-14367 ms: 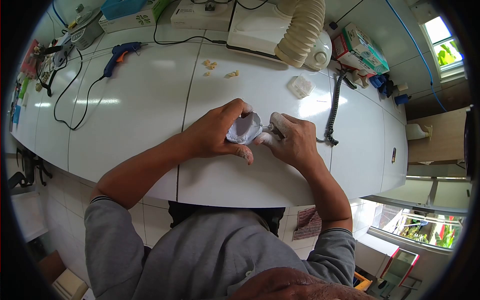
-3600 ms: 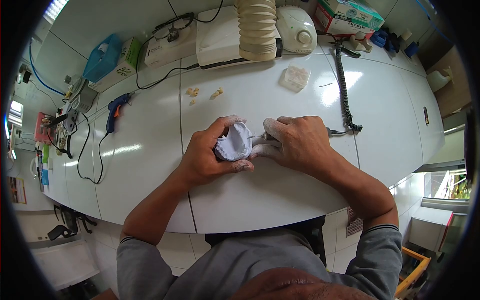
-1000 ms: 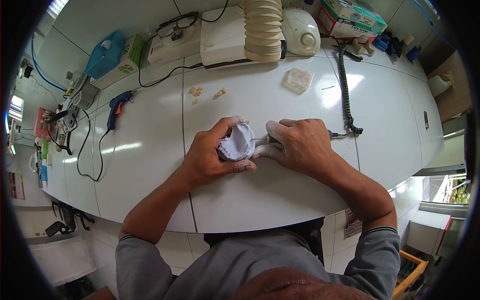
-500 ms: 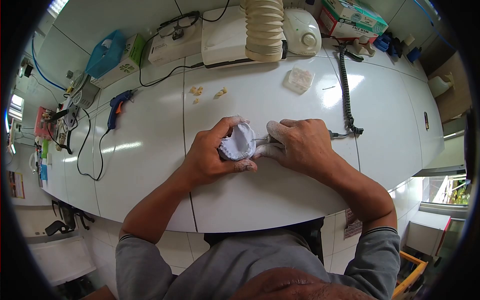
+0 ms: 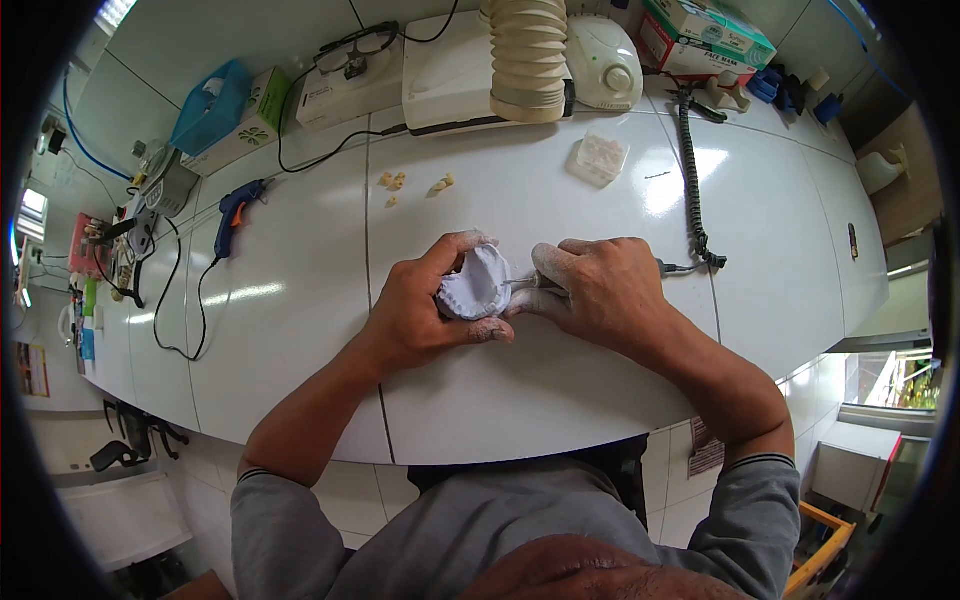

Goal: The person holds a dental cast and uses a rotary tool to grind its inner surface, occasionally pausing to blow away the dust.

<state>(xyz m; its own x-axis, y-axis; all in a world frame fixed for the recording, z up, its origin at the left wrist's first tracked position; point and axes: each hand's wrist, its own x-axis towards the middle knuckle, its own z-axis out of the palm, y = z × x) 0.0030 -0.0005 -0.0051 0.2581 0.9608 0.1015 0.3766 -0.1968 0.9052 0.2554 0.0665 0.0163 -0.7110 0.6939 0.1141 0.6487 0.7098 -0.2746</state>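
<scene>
A white plaster dental model (image 5: pixel 482 283) is gripped in my left hand (image 5: pixel 415 305), thumb and fingers around its sides. Its arch of teeth faces up and to the left. My right hand (image 5: pixel 605 290) is closed around a rotary handpiece (image 5: pixel 549 281), whose thin bur points at the model's right edge. The bur looks to be touching the plaster or very close to it. White dust coats the fingertips of both hands. From behind my right hand the handpiece's cord runs off to the right.
Small yellowish pieces (image 5: pixel 440 184) lie beyond my hands, near a clear plastic box (image 5: pixel 601 158). A coiled black cord (image 5: pixel 690 170) hangs down the right side. A blue glue gun (image 5: pixel 235 215) lies left. A ribbed hose (image 5: pixel 528 70) and a white control unit (image 5: pixel 605 65) stand at the back.
Almost nothing differs. Both hands keep their places, with the handpiece tip still at the model's right edge.
</scene>
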